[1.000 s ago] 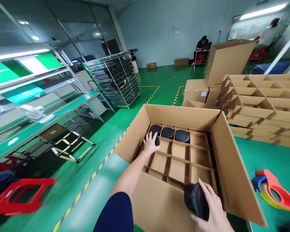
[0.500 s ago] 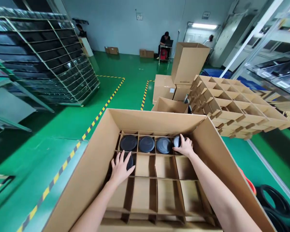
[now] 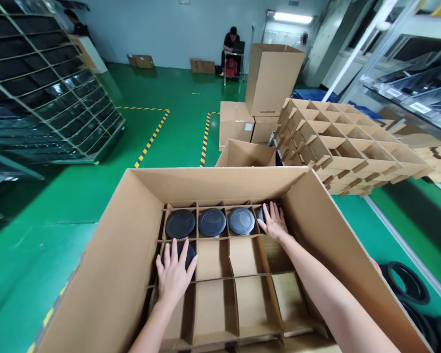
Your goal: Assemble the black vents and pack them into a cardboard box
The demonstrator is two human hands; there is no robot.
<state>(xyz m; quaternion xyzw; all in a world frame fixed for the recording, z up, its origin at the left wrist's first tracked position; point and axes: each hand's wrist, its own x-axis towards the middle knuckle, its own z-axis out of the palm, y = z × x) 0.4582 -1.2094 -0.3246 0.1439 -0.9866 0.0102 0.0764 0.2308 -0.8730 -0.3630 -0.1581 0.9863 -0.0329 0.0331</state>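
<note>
Box (image 3: 215, 184), far-right corner: disc (image 3: 260, 214) now released from pinch, partly covered by right hand (image 3: 275, 227), fingers spread; far row (image 3: 212, 222) is filled. Left edge, second row: another disc (image 3: 190, 252) is covered by left hand (image 3: 174, 274), fingers wide.

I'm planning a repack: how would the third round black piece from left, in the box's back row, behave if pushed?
The round black piece likely wouldn't roll far: cardboard dividers surround it. Its shiny-looking top might feel slippery. It's probably stiff, as its outline looks evenly round.
</note>
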